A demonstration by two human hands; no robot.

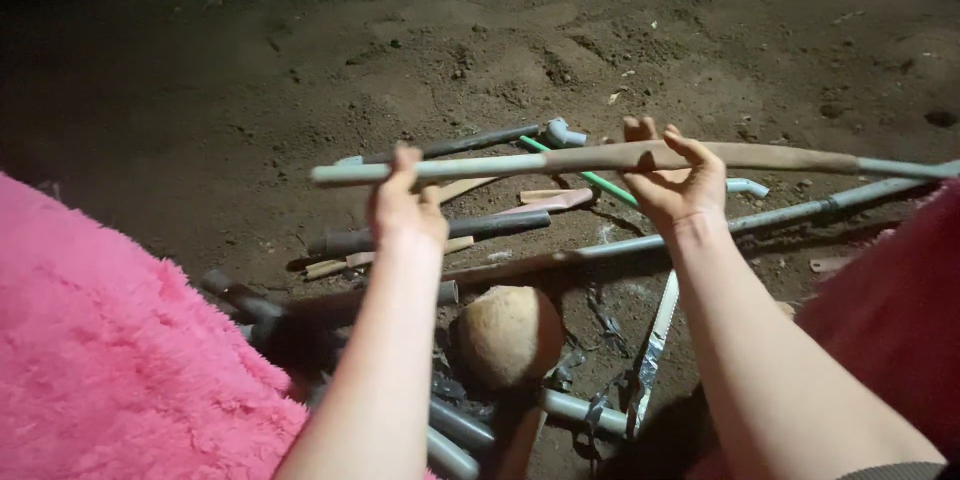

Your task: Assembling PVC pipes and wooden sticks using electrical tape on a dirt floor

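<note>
Both my hands hold one long pipe level above the dirt. It is grey at its two ends and brown along the stretch right of the middle. My left hand grips it near the left end, fingers curled over the top. My right hand holds the brown part, palm toward me and fingers hooked over it. Below lies a scatter of pipes: a dark grey one with a white elbow fitting, a thin green rod and a long grey pipe.
A round brown coconut sits on the ground between my forearms. Pink fuzzy cloth covers the lower left and red cloth the right. Flat wood pieces, more pipes and a saw blade lie on bare soil.
</note>
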